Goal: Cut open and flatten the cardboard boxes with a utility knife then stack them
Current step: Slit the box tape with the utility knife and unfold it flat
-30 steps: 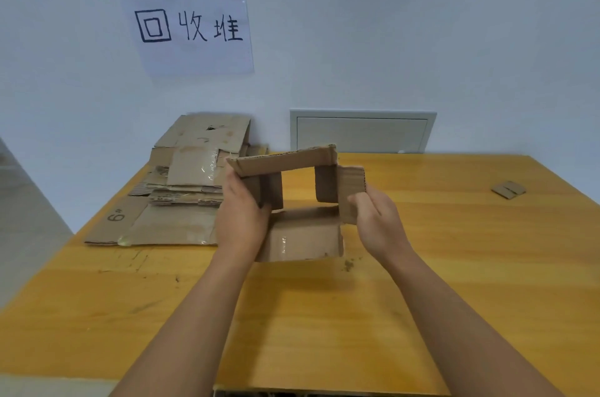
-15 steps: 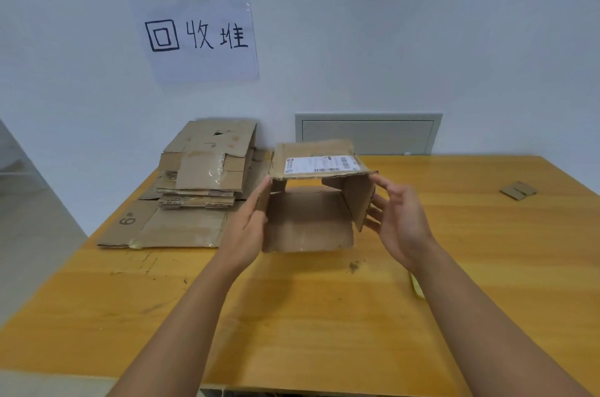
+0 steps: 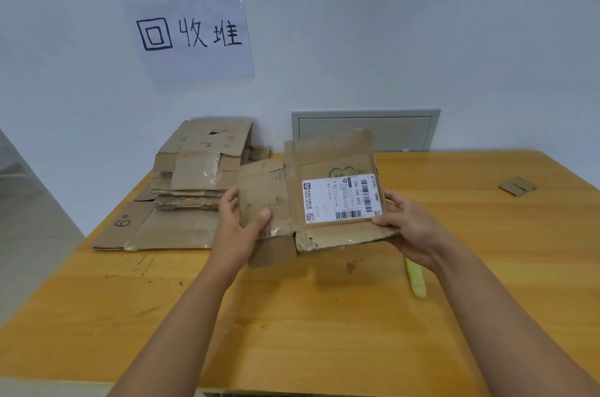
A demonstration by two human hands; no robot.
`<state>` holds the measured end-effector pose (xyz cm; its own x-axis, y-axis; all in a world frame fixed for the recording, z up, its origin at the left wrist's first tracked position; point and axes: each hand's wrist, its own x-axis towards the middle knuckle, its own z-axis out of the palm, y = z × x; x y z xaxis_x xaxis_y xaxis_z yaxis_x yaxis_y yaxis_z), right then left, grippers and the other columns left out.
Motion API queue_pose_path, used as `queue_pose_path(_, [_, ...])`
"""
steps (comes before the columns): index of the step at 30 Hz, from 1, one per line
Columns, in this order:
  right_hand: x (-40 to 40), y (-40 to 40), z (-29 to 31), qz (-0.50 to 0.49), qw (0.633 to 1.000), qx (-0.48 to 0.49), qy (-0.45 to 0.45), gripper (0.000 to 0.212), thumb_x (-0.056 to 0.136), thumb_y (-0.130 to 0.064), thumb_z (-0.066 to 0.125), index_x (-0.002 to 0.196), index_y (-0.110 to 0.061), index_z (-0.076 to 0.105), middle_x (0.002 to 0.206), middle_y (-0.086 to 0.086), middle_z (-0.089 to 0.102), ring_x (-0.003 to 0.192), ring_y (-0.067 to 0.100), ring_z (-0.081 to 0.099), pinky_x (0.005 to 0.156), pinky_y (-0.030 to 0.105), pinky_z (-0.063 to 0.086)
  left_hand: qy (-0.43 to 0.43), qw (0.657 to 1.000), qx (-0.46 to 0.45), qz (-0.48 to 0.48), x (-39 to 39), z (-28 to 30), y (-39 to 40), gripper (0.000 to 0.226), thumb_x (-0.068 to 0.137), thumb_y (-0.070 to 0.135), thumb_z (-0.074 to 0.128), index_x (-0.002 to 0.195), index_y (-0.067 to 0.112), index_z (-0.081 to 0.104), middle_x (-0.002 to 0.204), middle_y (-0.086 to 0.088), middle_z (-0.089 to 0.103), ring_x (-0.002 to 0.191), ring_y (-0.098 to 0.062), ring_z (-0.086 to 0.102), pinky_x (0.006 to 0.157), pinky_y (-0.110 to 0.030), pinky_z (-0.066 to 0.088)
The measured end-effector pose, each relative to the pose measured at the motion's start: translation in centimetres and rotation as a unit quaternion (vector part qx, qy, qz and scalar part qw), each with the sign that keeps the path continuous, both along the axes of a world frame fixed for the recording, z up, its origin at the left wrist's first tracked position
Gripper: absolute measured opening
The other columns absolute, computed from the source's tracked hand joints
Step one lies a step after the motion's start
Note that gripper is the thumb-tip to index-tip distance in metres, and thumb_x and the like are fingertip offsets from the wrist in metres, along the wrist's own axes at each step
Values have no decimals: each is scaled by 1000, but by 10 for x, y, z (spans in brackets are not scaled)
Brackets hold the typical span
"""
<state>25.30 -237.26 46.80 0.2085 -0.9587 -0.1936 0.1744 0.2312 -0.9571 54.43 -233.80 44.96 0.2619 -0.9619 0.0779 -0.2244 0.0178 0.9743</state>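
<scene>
A brown cardboard box, cut open and nearly flat, is held above the wooden table with its white shipping label facing up. My left hand grips its left flap, thumb on top. My right hand pinches its right edge beside the label. A stack of flattened cardboard boxes lies at the table's back left, against the wall. A yellow-green utility knife lies on the table under my right wrist, partly hidden.
A paper sign with handwritten characters is taped to the wall above the stack. A grey wall panel sits behind the table. Small cardboard scraps lie at the far right. The table's left edge drops to the floor.
The box stood as an open tube between my hands; it has now collapsed nearly flat with the label side up, and both hands have closed on its edges.
</scene>
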Motion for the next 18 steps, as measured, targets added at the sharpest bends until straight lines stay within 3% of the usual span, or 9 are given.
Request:
queue_pose_path(3, [-4, 6, -1, 55, 997, -40, 33, 56, 90, 15, 54, 135, -17, 47, 118, 8, 72, 107, 24, 69, 83, 34, 60, 78, 996, 13, 29, 3, 7, -8, 78, 84, 34, 75, 148, 24, 32, 130, 4, 57, 115, -17, 59, 97, -40, 51])
queue_pose_path(6, [-6, 10, 0, 89, 984, -55, 144, 51, 92, 5, 61, 134, -23, 49, 115, 1, 73, 106, 20, 70, 92, 41, 57, 41, 999, 16, 17, 4, 8, -8, 55, 87, 25, 74, 133, 24, 43, 113, 10, 62, 102, -10, 63, 79, -29, 53])
queue_pose_path(9, [8, 6, -5, 8, 970, -53, 237, 37, 97, -18, 62, 132, -24, 52, 118, -3, 70, 98, 16, 70, 82, 37, 58, 37, 999, 22, 10, -1, 2, -6, 54, 88, 19, 73, 129, 27, 39, 113, 9, 60, 101, -9, 62, 76, -26, 52])
queue_pose_path(11, [17, -1, -12, -42, 949, -64, 307, 42, 99, -24, 57, 139, -21, 44, 126, -4, 62, 101, 16, 62, 76, 31, 51, 38, 999, 31, 6, -9, -2, -4, 62, 87, 18, 74, 134, 26, 36, 120, 6, 58, 110, -16, 60, 84, -31, 52])
queue_pose_path(15, [24, -12, -25, 8, 886, -90, 454, 57, 104, -25, 46, 155, -29, 20, 141, 3, 53, 116, 28, 55, 81, 31, 40, -152, 986, 55, 37, -21, -12, -1, 84, 92, 27, 68, 155, 22, 13, 150, 0, 36, 136, -21, 39, 105, -37, 38])
queue_pose_path(18, [22, -14, -36, 28, 831, -89, 549, 54, 105, -30, 34, 156, -35, 17, 138, 10, 57, 114, 32, 56, 85, 35, 45, -306, 947, 100, -12, -28, -21, -14, 76, 95, 34, 56, 156, 32, 10, 159, -10, 16, 139, -32, 34, 106, -43, 38])
